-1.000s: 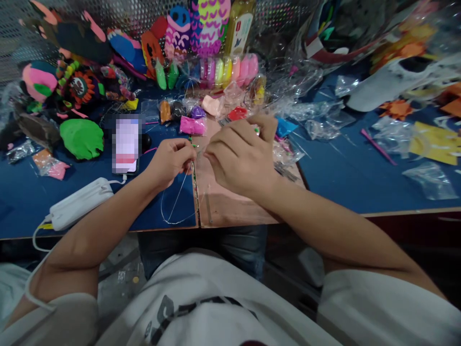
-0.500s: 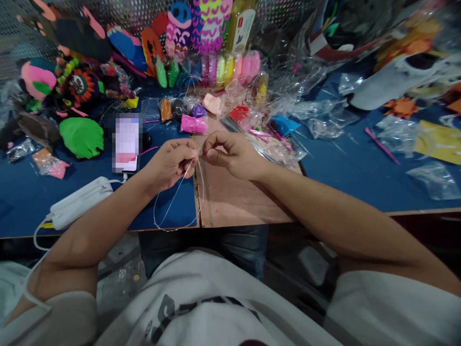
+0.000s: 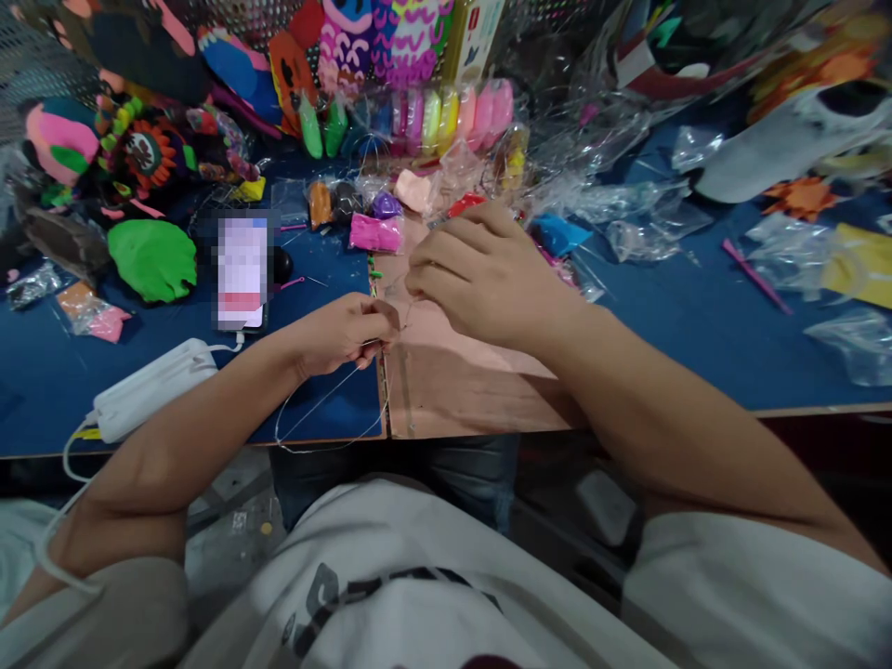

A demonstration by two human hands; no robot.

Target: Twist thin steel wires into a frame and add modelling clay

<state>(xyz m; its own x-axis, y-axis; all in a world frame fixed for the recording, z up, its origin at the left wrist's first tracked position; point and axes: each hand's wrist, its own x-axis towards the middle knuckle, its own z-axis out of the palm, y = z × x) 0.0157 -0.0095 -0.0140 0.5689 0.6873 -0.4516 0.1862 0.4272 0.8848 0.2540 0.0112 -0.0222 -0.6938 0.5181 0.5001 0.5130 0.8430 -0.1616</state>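
Thread (image 3: 321,401), thin and pale, drooping in a loose loop from the left hand (image 3: 382,330) towards the front edge of the blue table (image 3: 669,348). Left fingertips pinched tight on it, right by the seam between the blue and a tan board (image 3: 474,400). Just beside, over that board, the right hand (image 3: 480,269), back uppermost, fingers curled and bunched, tips partly hidden: can't tell whether gripping anything. Behind the left hand, a bright pink packet (image 3: 374,232); off to the left, a phone (image 3: 241,269), cabled to a white power bank (image 3: 153,388), with a green lump (image 3: 153,260) beyond.
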